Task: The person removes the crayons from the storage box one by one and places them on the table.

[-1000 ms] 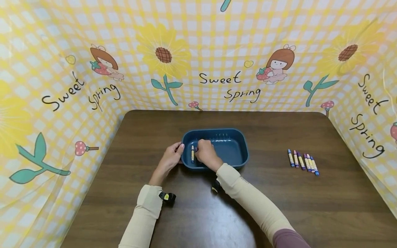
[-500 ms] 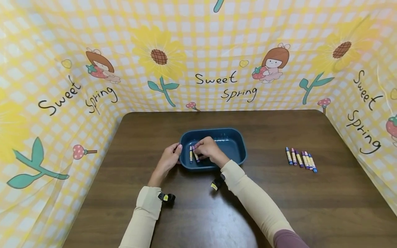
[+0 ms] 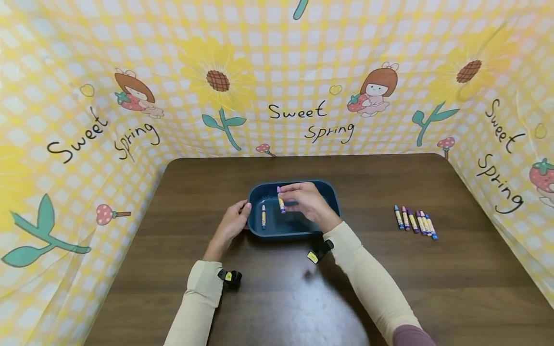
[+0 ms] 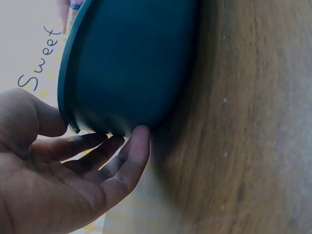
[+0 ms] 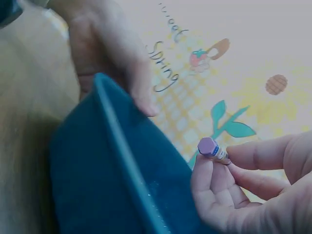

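Note:
A dark blue rectangular tray [image 3: 294, 235] sits on the table. My left hand [image 3: 234, 219] grips its left end; in the left wrist view the thumb lies at the rim and curled fingers touch the outer wall. Over the tray, my right hand [image 3: 306, 198] pinches a purple crayon [image 3: 282, 203] with a pale wrapper between thumb and fingers. The right wrist view shows the flat purple end of this crayon [image 5: 208, 146] above the rim. Another crayon [image 3: 263, 217], with a pale wrapper, lies inside the tray near its left end.
Several crayons [image 3: 412, 221] in blue and purple shades lie in a row on the brown wooden table [image 3: 277, 293], right of the tray. A yellow checked cloth [image 3: 277, 67] with printed flowers surrounds the table at the back and sides.
My right hand has lifted the purple crayon from beside the other one in the tray and moved it up and to the right. My left hand stays at the tray's left end.

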The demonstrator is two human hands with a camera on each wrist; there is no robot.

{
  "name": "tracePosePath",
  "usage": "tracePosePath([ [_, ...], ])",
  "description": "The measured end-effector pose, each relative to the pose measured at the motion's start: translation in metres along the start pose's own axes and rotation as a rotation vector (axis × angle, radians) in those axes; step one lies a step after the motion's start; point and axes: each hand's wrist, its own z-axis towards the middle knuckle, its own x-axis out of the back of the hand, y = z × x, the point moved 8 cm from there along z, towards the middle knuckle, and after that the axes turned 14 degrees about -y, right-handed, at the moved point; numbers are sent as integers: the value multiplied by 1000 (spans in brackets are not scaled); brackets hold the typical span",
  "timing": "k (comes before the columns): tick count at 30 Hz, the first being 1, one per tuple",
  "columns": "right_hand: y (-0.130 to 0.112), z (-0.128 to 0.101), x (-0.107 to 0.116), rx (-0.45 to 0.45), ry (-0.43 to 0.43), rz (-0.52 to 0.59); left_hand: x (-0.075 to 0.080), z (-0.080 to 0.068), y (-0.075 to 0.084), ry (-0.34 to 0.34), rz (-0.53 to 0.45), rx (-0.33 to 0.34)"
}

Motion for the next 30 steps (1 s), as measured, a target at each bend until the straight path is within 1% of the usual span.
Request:
tracePosePath([
  [4, -7, -8, 10, 37, 1, 48, 0, 1, -1, -8, 4, 16],
  [9, -11, -18, 23, 82, 0, 146, -1, 1, -1, -26, 10, 26],
  [15, -12, -31, 42, 126, 16, 246, -2, 2, 1, -30, 11, 3],
  [17, -11, -36, 49, 136, 25, 273, -2, 3, 2, -31, 8, -11],
  [22, -6, -49, 64, 128, 33, 302, -3, 4, 3, -36, 13, -19],
  [30, -8, -68, 83, 150, 2, 386, -1, 5, 4, -40, 22, -22],
])
